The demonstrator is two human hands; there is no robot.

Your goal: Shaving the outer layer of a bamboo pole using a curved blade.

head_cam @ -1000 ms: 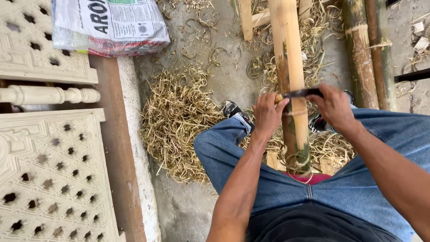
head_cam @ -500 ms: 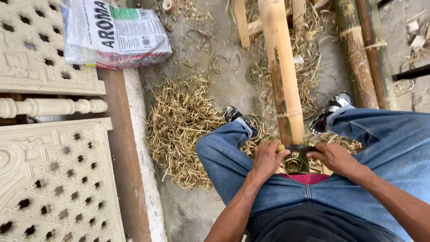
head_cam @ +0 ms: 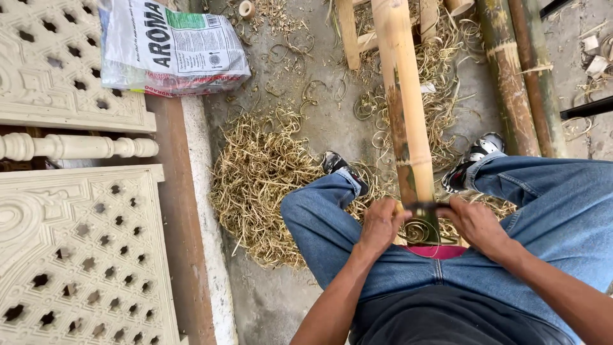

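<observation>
Both hands, left (head_cam: 381, 225) and right (head_cam: 474, 222), are clenched (knuckles up) close before the lap.

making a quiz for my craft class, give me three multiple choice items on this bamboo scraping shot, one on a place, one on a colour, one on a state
1. Where does the bamboo pole lie?
A. between the person's knees
B. on the carved panel
C. across the printed bag

2. What colour are the trousers?
A. blue
B. white
C. red

3. How do the hands hold the dark blade?
A. one hand only
B. one hand at each end
C. neither touches it

Answers:
1 A, the pole runs down between both legs toward the lap.
2 A, the legs are in blue denim.
3 B, the left hand and right hand each have a grip on one end, the blade lying across the pole above a curled shaving.
</observation>
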